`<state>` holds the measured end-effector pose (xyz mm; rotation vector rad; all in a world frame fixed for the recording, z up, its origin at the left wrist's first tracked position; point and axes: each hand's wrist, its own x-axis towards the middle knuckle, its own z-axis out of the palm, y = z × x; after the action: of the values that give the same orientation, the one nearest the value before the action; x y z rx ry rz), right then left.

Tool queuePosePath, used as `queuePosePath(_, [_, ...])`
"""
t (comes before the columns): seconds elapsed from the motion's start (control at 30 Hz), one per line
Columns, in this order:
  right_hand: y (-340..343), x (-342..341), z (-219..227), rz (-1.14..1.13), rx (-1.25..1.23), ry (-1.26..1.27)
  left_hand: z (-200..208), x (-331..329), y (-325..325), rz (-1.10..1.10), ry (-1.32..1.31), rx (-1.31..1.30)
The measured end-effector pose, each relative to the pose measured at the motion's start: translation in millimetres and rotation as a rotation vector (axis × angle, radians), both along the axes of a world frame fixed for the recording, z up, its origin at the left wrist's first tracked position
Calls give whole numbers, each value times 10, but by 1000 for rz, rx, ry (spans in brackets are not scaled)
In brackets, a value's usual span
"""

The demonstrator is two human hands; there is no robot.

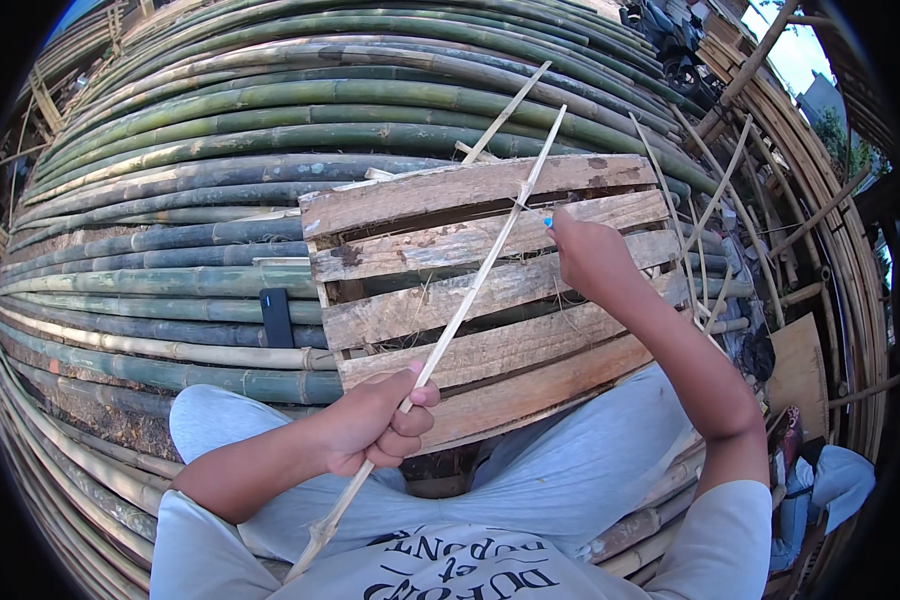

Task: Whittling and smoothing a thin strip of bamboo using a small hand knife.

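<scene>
A long pale bamboo strip slants from my lap up over a wooden pallet. My left hand is closed round its lower part, thumb on top. My right hand is a closed fist just right of the strip's upper part, over the slats. From that fist pokes a small tool with a blue part; the rest of it is hidden in the fingers. Something thin and dark crosses the strip near a rough node, and whether it is the tool's blade I cannot tell.
Rows of green bamboo poles stretch beyond and left of the pallet. A dark phone lies on the poles at left. Loose bamboo strips lean at right, near a stack of long slats. A motorbike stands far right.
</scene>
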<state>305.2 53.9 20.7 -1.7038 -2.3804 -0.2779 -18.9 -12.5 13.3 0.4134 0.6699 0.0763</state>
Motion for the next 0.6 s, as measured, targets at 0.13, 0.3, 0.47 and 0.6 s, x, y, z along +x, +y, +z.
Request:
queuePosePath(0.13, [-70,-130,-99,160,-47,0,-11,-4,-5,-3,-23,-21])
queuePosePath(0.3, [135,8,-13,78,0,36,-29,31,75,1,-11,-11])
queuePosePath(0.47, [-12,53,-124,99,-30,-31,-9,-18,16,-17,-36,-40])
queuePosePath(0.6, [70,106,-18,-142,-37,6,-30,-5,72,-19,-23,-2])
